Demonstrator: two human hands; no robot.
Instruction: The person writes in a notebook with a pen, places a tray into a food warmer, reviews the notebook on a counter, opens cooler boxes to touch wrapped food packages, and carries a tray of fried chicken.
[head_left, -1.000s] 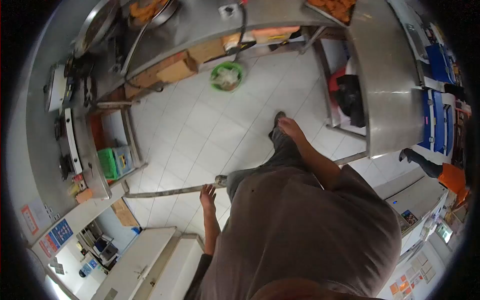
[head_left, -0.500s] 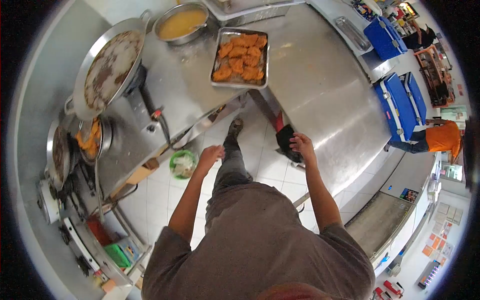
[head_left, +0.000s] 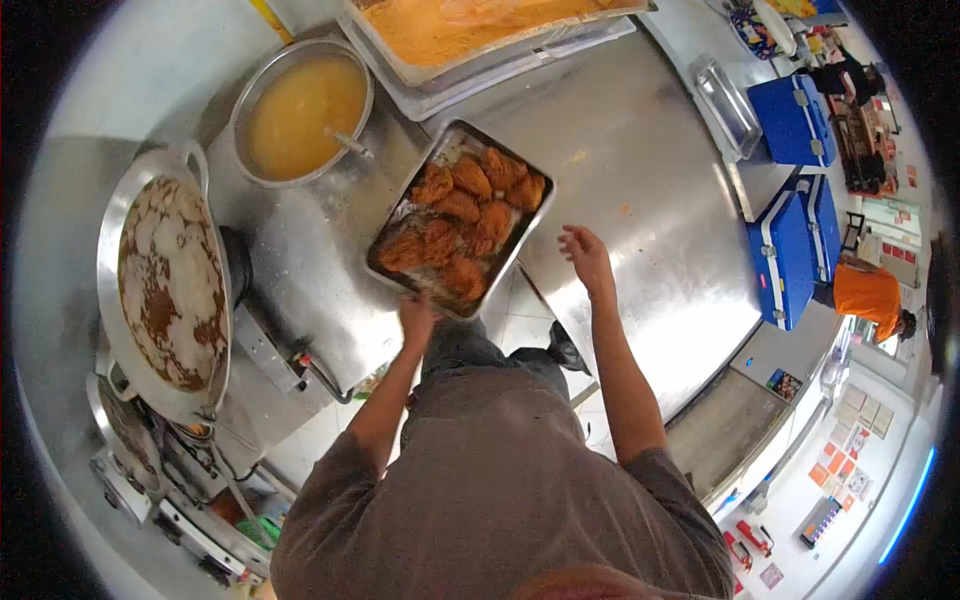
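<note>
A metal tray [head_left: 519, 262] of browned, breaded fried chicken pieces [head_left: 457, 206] sits at an angle in front of me, its near corner past the counter edge. My left hand [head_left: 418, 318] is at the tray's near left rim, fingers closed at the edge; the fingertips are partly blurred and hidden. Off the tray's right side, my right hand [head_left: 588, 258] hovers over the steel counter with fingers apart and nothing in it.
A wok of foaming oil [head_left: 172, 285] stands at left. Behind it is a bowl of yellow liquid [head_left: 305, 115] with a utensil handle. Orange-yellow crumbs fill a container [head_left: 450, 68] at the back. Blue cooler boxes [head_left: 785, 250] and a person in orange [head_left: 866, 298] are at right.
I have come closer to the counter. The tray has turned clockwise and sits nearer to me, with my left hand now at its rim. My right hand has moved up over the counter.
</note>
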